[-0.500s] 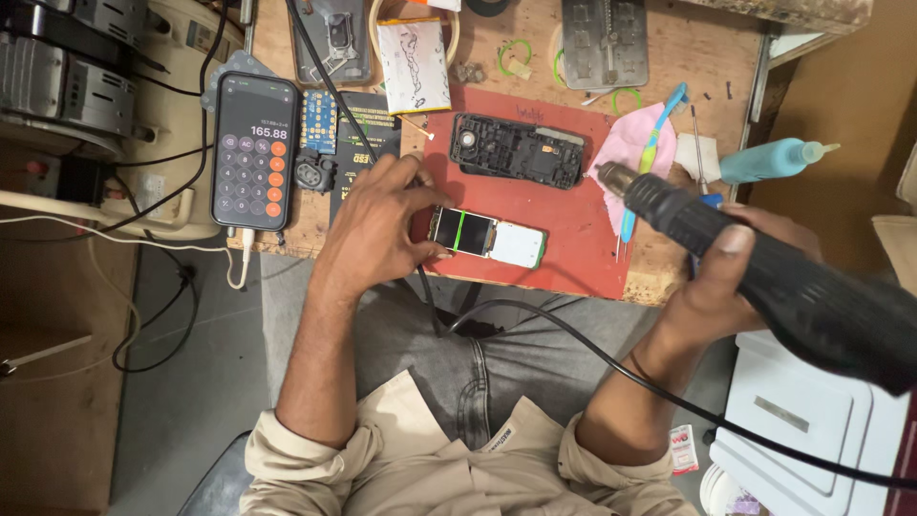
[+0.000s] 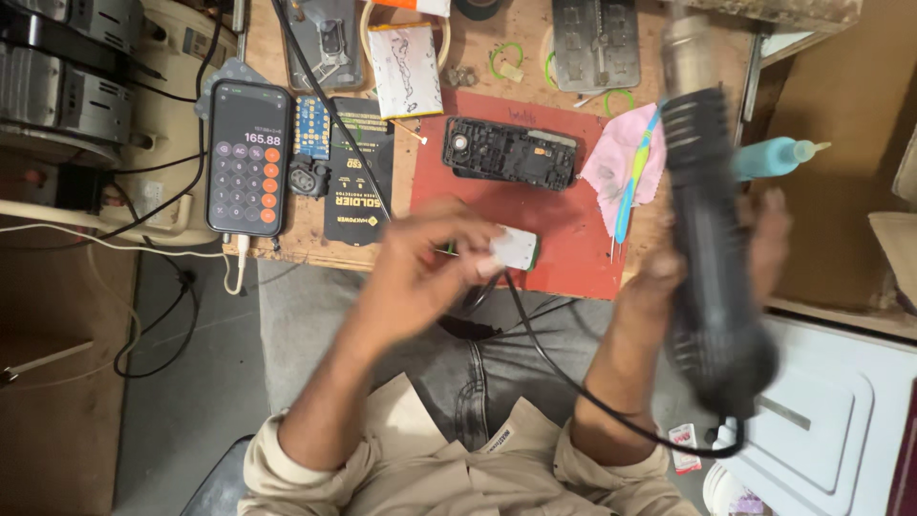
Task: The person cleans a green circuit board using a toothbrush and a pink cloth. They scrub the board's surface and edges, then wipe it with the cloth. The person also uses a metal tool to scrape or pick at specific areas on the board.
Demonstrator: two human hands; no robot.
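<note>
Our right hand (image 2: pixel 712 258) has swung the black corded heat gun (image 2: pixel 707 248), gripped, upright from its former slant; our left hand (image 2: pixel 430 263), blurred, now pinches the small white phone part (image 2: pixel 516 247) over the red mat (image 2: pixel 564 229).

Phone frame (image 2: pixel 511 152) on mat (image 2: pixel 573 244)
</note>
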